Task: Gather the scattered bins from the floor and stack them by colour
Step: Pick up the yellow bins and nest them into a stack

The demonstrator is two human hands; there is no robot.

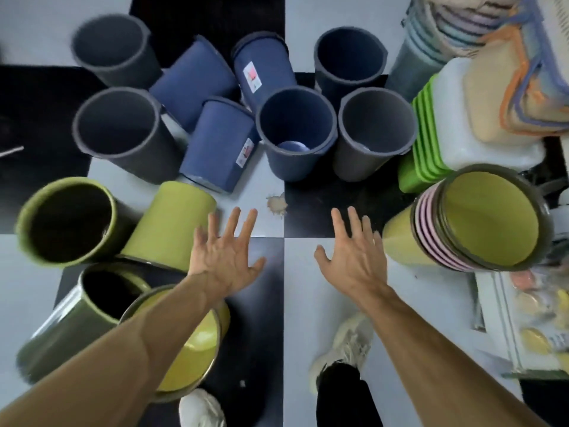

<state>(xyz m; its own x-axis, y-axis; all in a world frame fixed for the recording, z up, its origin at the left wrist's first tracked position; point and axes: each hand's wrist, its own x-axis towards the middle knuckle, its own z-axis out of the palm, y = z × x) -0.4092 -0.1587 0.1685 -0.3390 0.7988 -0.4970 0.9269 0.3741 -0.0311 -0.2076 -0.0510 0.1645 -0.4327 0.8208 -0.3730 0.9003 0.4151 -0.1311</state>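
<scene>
Both hands empty, fingers spread wide, palms down over the floor [308,318]. Left hand [226,257] hovers just beside a tipped yellow-green bin [172,220]; whether it touches, can't tell. Right hand [354,257] is near the stack [480,217] on its right, not touching.

Step, as I read it: reach phase, nothing gripped yet. Gathering is barely started.

Around the left hand: an olive bin [66,220] on its side further left, a dark green one [77,322] below it, and a yellow bin [197,343] partly hidden under the left forearm. Right of the right hand: the stack is yellow with pink rims nested in it, so colours there look mixed.

Beyond both hands: blue bins [295,134], some upright, some lying down, and grey bins [117,131] mixed in with them. At least one blue has something nested inside.

Next move, my guess: close the left hand on the tipped yellow-green bin's wall, right it, then seat it mouth-up in a matching bin. Needs a wide grasp or both hands; it lies against the olive one, so lifting may shift that.
</scene>
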